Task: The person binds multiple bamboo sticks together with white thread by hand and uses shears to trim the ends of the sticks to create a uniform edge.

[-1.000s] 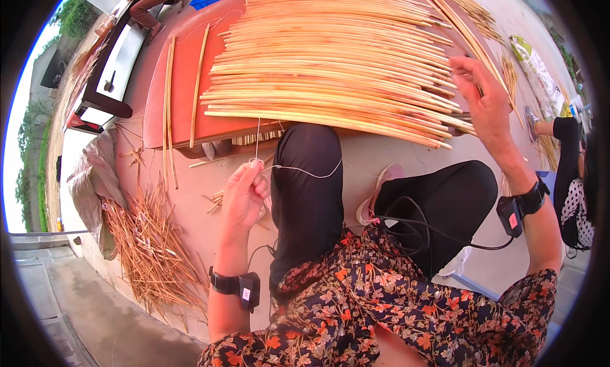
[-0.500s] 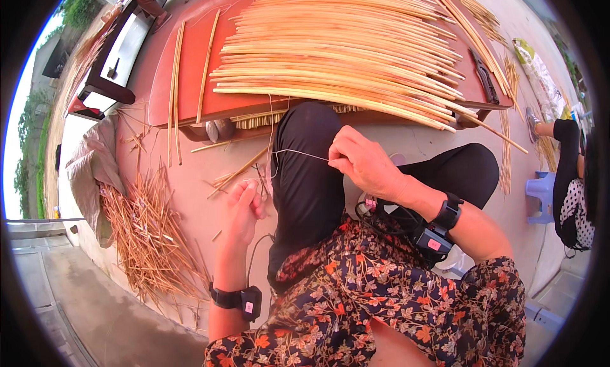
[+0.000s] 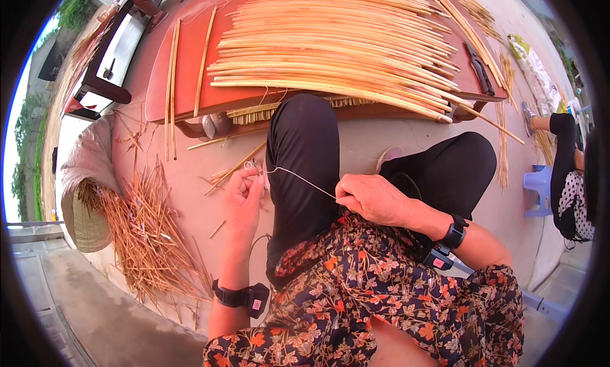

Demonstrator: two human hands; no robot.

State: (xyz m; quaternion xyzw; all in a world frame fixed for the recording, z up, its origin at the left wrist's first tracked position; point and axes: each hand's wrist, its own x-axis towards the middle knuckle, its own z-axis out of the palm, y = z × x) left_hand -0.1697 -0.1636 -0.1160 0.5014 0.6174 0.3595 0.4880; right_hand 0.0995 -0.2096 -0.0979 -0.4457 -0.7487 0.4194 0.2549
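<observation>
A thin white string (image 3: 302,178) runs tight between the two hands, just above the person's black-clad left knee. The left hand (image 3: 244,199) pinches one end, where a small loop shows at the fingertips. The right hand (image 3: 372,199) pinches the other end with fingers curled close together. Both hands sit over the lap. Each wrist has a black band.

In front of the knees is a low red table (image 3: 190,81) with a big layer of long yellow sticks (image 3: 337,43) on it. On the ground to the left lies a pile of loose straw (image 3: 149,240) beside a sack (image 3: 82,176). Another person (image 3: 569,176) sits far right.
</observation>
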